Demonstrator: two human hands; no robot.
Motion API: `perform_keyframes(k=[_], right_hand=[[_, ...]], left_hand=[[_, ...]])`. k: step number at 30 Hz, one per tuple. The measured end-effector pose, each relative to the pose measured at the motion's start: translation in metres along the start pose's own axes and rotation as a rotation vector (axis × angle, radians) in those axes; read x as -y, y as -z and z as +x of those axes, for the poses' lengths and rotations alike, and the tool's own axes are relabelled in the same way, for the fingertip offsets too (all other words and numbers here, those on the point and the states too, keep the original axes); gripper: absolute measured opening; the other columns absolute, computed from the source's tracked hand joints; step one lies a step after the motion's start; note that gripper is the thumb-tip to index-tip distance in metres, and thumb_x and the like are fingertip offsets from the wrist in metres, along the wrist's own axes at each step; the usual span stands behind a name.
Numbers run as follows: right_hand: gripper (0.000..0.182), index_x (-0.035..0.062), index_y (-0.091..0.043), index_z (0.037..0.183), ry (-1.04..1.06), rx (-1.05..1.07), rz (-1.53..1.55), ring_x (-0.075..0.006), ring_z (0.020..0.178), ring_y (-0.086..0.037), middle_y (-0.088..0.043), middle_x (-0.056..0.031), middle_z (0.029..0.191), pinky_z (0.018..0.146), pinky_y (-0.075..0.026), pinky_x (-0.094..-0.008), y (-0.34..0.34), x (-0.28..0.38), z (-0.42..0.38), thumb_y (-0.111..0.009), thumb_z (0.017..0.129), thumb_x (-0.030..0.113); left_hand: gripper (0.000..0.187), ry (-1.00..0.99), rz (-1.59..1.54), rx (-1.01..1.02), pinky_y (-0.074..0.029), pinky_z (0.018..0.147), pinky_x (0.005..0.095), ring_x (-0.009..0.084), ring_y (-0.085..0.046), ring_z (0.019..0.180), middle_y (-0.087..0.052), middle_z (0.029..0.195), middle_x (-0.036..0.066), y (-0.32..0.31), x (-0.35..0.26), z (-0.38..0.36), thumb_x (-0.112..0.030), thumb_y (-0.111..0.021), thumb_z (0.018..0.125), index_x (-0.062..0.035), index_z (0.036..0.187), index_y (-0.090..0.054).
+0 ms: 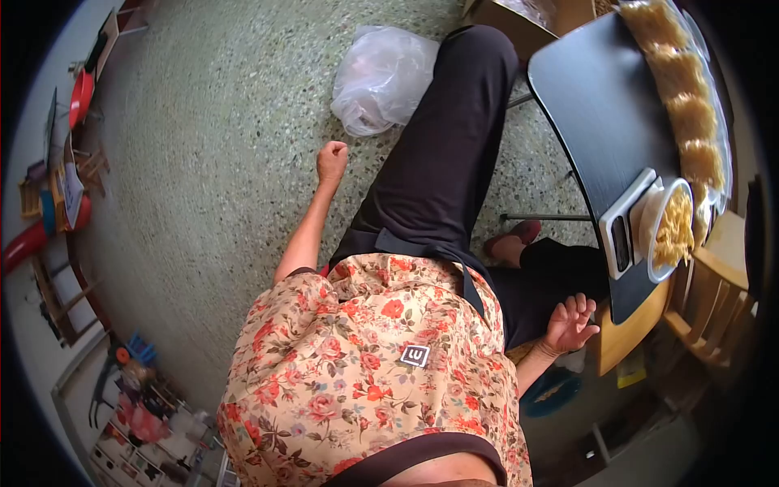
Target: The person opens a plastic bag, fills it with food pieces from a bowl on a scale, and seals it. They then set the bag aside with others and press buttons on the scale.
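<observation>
My left hand (332,162) is closed in a loose fist over the floor, with nothing visible in it. Just beyond it lies a translucent plastic bag (383,79), apart from the hand. My right hand (571,324) is open, fingers spread and slightly curled, near the corner of a black table (596,105). On that table a white bowl (647,223) of pale yellow shredded food (673,227) stands on or against a white digital scale (626,223). Clear bags of golden-brown strands (690,105) line the table's far side.
A cardboard box (531,24) stands beyond the table. A wooden chair (714,300) and a blue basin (554,391) are at the right. Red items and small furniture line the left wall. The speckled floor (219,162) spreads to my left.
</observation>
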State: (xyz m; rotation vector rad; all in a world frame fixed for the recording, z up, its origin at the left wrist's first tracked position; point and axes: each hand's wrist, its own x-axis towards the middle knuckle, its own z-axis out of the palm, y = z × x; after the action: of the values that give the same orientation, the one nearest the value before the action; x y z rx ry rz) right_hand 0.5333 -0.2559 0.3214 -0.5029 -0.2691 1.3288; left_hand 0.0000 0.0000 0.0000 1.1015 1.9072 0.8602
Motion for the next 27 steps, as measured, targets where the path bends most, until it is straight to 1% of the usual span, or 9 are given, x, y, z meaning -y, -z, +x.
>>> perform_keyframes(k=[2,3,6,8,9,11,15,22,27], right_hand=[[0.049,0.0073,-0.05,0.125,0.068,-0.045,0.06,-0.0162,0.093,-0.045,-0.042,-0.0045,0.108,0.08,-0.041,-0.0333,-0.005,0.032,-0.008,-0.077,0.094,0.034],[0.049,0.0073,-0.05,0.125,0.063,-0.017,0.139,-0.0162,0.093,-0.045,-0.042,-0.0045,0.108,0.08,-0.041,-0.0333,0.007,-0.041,0.018,-0.077,0.094,0.034],[0.049,0.0065,-0.051,0.126,0.07,-0.081,0.062,-0.0166,0.094,-0.045,-0.043,-0.006,0.111,0.082,-0.041,-0.0336,-0.008,-0.022,0.015,-0.077,0.095,0.034],[0.052,0.0053,-0.051,0.131,0.092,-0.131,0.009,-0.0174,0.096,-0.047,-0.044,-0.0077,0.115,0.085,-0.042,-0.0349,-0.013,-0.023,0.016,-0.076,0.096,0.033],[0.052,0.0053,-0.051,0.131,0.095,-0.135,0.001,-0.0174,0.096,-0.047,-0.044,-0.0077,0.115,0.085,-0.042,-0.0349,-0.014,-0.024,0.017,-0.076,0.096,0.033],[0.055,0.0045,-0.049,0.138,0.093,-0.147,-0.016,-0.0183,0.099,-0.048,-0.045,-0.0088,0.12,0.089,-0.042,-0.0368,-0.015,-0.025,0.015,-0.074,0.097,0.032],[0.056,0.0042,-0.049,0.14,0.091,-0.181,-0.033,-0.0188,0.103,-0.049,-0.046,-0.0095,0.123,0.092,-0.042,-0.0385,-0.017,-0.026,0.014,-0.073,0.098,0.032],[0.056,0.0043,-0.05,0.142,0.058,-0.277,-0.097,-0.0214,0.109,-0.05,-0.046,-0.0104,0.129,0.095,-0.043,-0.04,-0.021,-0.025,0.022,-0.072,0.098,0.031],[0.058,0.005,-0.049,0.145,0.043,-0.307,-0.108,-0.0226,0.113,-0.05,-0.046,-0.0107,0.134,0.097,-0.042,-0.0413,-0.02,-0.022,0.021,-0.072,0.098,0.03]], left_hand=[[0.017,0.046,-0.015,0.127,-0.057,0.074,0.0354,0.0208,-0.072,0.076,-0.076,0.086,0.01,-0.031,0.005,-0.029,-0.018,-0.069,0.087,-0.0038,0.094,-0.076],[0.017,0.003,0.033,0.073,-0.057,0.074,0.0354,0.0208,-0.072,0.076,-0.076,0.086,0.01,0.019,0.007,0.039,-0.018,-0.069,0.087,-0.0038,0.094,-0.076],[0.018,-0.019,0.055,0.206,-0.056,0.074,0.0347,0.0205,-0.072,0.076,-0.076,0.081,0.009,-0.029,0.002,0.041,-0.018,-0.068,0.088,-0.0029,0.091,-0.076],[0.014,-0.1,0.109,0.177,-0.052,0.054,0.0261,0.0116,-0.065,0.059,-0.07,0.071,0.004,-0.05,0.004,0.065,-0.015,-0.068,0.091,-0.002,0.091,-0.075],[0.014,-0.097,0.104,0.185,-0.052,0.054,0.0261,0.0116,-0.065,0.059,-0.07,0.071,0.004,-0.061,0.011,0.08,-0.015,-0.068,0.091,-0.002,0.091,-0.075],[0.014,0.299,-0.068,0.249,-0.051,0.05,0.0255,0.0132,-0.064,0.057,-0.07,0.071,0.004,-0.076,0.015,0.103,-0.015,-0.069,0.092,-0.0028,0.093,-0.076],[0.022,0.699,-0.407,0.158,-0.06,0.052,0.0324,0.0215,-0.069,0.061,-0.073,0.089,0.014,-0.115,0.034,0.134,-0.012,-0.069,0.092,0.0048,0.106,-0.071],[0.028,0.861,-0.242,-0.01,-0.06,0.046,0.037,0.027,-0.073,0.069,-0.072,0.098,0.019,-0.133,0.001,0.126,-0.009,-0.078,0.086,0.0065,0.105,-0.067],[0.027,0.876,-0.224,-0.049,-0.058,0.043,0.0341,0.0235,-0.073,0.063,-0.074,0.084,0.013,-0.141,0.009,0.135,-0.007,-0.082,0.082,0.0046,0.102,-0.068]])
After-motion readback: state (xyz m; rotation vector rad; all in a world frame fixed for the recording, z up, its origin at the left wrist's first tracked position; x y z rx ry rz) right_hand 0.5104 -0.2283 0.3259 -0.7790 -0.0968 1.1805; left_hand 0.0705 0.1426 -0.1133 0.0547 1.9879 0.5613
